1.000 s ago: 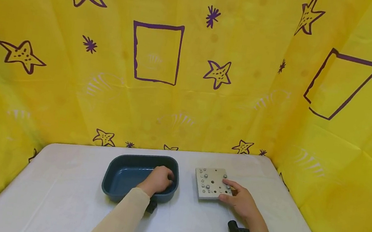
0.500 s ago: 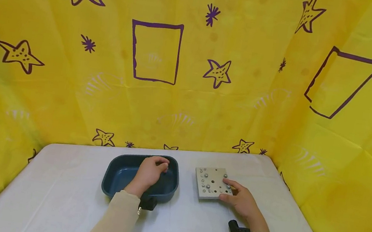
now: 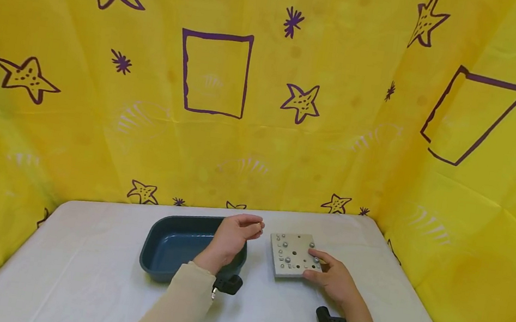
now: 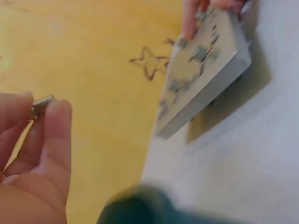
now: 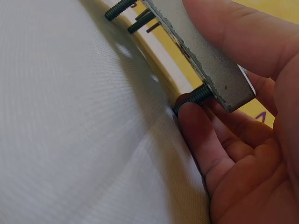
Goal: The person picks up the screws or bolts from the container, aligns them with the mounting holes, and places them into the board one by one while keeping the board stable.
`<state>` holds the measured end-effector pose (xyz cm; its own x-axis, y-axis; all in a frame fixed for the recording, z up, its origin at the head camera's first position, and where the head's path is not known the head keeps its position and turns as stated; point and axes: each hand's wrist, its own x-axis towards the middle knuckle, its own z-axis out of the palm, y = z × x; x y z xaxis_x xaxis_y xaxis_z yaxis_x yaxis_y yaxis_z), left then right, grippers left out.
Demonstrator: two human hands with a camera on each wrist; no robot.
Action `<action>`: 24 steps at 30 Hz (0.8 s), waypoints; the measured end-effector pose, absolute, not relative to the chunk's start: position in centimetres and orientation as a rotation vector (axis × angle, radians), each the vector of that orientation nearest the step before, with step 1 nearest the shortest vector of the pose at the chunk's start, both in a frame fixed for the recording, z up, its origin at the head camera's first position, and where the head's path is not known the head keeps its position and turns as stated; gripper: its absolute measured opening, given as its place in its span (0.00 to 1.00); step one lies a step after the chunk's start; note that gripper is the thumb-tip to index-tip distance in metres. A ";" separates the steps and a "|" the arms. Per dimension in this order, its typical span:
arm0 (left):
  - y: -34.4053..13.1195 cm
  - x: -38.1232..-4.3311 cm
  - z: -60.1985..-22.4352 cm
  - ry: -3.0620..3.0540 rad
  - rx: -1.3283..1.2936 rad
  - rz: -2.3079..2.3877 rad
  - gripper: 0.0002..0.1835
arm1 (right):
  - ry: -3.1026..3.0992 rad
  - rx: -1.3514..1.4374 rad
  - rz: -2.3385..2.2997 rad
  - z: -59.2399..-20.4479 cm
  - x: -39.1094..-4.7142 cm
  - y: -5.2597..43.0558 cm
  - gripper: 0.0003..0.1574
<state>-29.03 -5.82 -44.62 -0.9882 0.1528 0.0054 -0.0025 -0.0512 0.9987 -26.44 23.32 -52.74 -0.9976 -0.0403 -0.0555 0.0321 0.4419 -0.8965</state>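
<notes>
My left hand (image 3: 228, 240), raised over the right end of the blue tray (image 3: 157, 274), pinches a small threaded screw (image 4: 43, 105) between thumb and fingers. To the right, a flat grey metal plate (image 3: 292, 251) has holes and several bolt heads on its top face. My right hand (image 3: 336, 283) grips the plate's near right corner, thumb along the edge. In the right wrist view, threaded bolt ends (image 5: 140, 22) stick out of the plate's underside, and a finger curls under beside one of them. The plate sits tilted slightly off the cloth on these bolts.
A white cloth (image 3: 90, 264) covers the table. Yellow curtains (image 3: 260, 145) with purple star drawings stand behind and at both sides. Black wrist cameras are strapped near both hands.
My left hand has risen out of the tray and swung right toward the plate, carrying the screw. The right hand and the plate have stayed in place.
</notes>
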 end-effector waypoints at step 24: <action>2.9 -30.2 -48.5 2.582 0.402 1.671 0.19 | 2.625 -0.004 -1.601 -52.8 -26.6 23.4 0.45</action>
